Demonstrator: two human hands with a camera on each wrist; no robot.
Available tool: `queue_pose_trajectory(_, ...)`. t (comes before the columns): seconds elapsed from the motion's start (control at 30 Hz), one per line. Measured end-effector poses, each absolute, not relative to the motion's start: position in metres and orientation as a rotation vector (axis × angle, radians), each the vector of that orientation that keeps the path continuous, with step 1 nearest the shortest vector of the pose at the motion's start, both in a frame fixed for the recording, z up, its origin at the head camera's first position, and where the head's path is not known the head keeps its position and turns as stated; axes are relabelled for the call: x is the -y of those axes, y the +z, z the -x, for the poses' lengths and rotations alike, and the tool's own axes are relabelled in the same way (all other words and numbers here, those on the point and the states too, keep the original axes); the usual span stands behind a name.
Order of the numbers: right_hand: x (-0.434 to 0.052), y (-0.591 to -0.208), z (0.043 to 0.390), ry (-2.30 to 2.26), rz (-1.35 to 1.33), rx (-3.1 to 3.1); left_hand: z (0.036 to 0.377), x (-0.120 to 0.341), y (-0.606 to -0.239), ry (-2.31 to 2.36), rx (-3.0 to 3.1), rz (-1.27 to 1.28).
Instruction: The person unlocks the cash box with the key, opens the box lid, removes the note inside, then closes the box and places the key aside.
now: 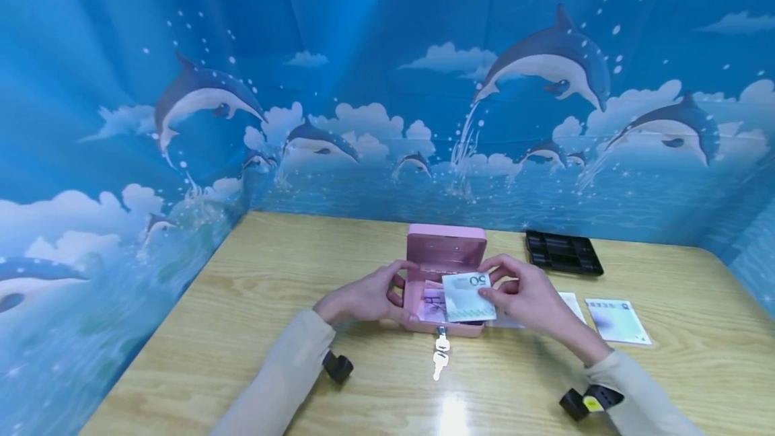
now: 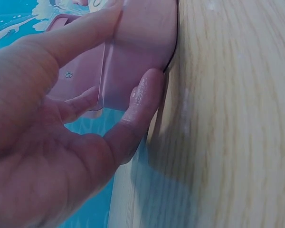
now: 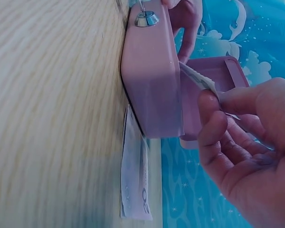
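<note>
A pink metal cash box point(image 1: 424, 325) stands on the table with its lid point(image 1: 447, 229) raised. My left hand point(image 1: 369, 296) grips its left side, with the thumb by the front corner and a finger at the back; the left wrist view shows fingertips point(image 2: 149, 88) touching the wall. Between thumb and fingers, my right hand point(image 1: 533, 298) pinches a pale green banknote point(image 1: 463, 303) marked 50 over the open box. A purple banknote point(image 1: 431, 309) lies inside, partly covered by the green one. Keys point(image 1: 440, 356) hang from the front lock point(image 3: 147, 19).
A black compartment tray point(image 1: 563, 253) lies at the back right. Right of the box are a banknote point(image 1: 617, 320) and another pale note point(image 1: 570, 303), partly behind my right hand. A note marked 20 point(image 3: 135, 175) lies beside the box. A dolphin-print curtain point(image 1: 375, 86) borders the table.
</note>
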State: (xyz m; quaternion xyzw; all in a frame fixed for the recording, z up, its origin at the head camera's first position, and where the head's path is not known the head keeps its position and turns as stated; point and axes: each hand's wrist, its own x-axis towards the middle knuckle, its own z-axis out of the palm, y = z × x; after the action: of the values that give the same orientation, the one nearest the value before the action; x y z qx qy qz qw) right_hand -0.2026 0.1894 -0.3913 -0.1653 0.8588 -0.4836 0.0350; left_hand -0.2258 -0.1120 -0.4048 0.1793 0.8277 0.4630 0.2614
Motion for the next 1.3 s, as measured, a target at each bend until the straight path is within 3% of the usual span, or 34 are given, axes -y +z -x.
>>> queue_pose_trajectory(1.3, -0.234, -0.372, 0.184, -1.448, 0.369, -2.776, 0.226, 0.111, -0.403, 1.243, -2.246, -0.494)
